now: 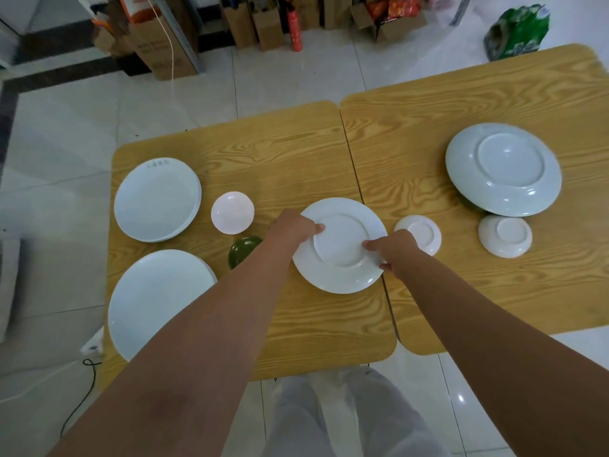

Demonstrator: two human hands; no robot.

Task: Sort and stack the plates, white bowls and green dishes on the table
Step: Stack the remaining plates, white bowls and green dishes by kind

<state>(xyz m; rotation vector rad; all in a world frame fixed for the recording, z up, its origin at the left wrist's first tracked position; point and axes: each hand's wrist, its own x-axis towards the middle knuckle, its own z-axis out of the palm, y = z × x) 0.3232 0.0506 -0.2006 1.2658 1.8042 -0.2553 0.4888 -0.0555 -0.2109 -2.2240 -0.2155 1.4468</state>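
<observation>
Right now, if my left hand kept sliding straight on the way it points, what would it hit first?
The left hand points right, across the upside-down plate it grips. Beyond that rim, the small upturned white bowl likely comes first, though the right hand sits close to that line.

My left forearm covers the near right part of the green dish [243, 249], so I see only its far left portion. It also hides the right edge of the near-left plate stack [158, 301]; I cannot count its plates. My right hand [393, 250] overlaps the near edge of a small upturned bowl [420, 237]. The marking on the far-left plate [155, 199] is too small to read.
</observation>
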